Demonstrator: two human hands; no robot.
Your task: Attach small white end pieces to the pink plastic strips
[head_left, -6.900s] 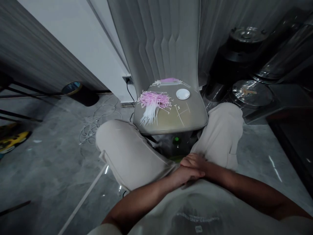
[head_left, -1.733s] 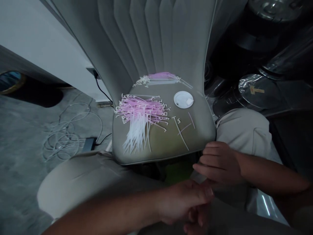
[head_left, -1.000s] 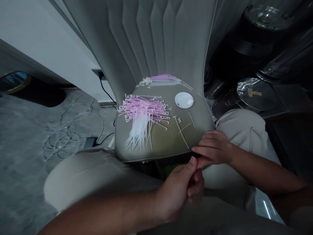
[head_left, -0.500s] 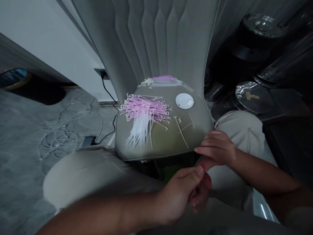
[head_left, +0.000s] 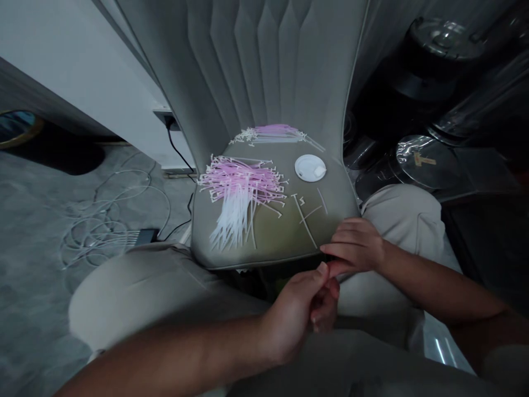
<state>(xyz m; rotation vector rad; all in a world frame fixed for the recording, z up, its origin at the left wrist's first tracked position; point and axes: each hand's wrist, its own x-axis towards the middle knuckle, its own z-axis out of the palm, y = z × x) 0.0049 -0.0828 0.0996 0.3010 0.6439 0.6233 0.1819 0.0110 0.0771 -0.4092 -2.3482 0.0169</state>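
My left hand (head_left: 295, 314) is closed, its thumb and fingers pressed together at the fingertips of my right hand (head_left: 355, 245). The right fingers are curled and closed too. Anything between them is hidden or too small to name. Both hands are in front of the chair seat's front edge. On the grey seat (head_left: 273, 231) lies a heap of pink sticks (head_left: 243, 175) with white ends, and a fan of white sticks (head_left: 231, 220) spreads below it. A white round lid (head_left: 309, 168) sits to the right, above a few loose thin sticks (head_left: 306, 223).
Another row of pink and white sticks (head_left: 276, 132) lies by the backrest (head_left: 268, 66). Coiled cables (head_left: 99, 237) and a black power block (head_left: 146, 237) are on the floor at left. Dark containers (head_left: 425, 66) stand at right. My knees flank the seat.
Both hands, still together, have shifted slightly left and up in the view. The whole scene has also moved a little left. The sticks and lid keep their places on the seat.
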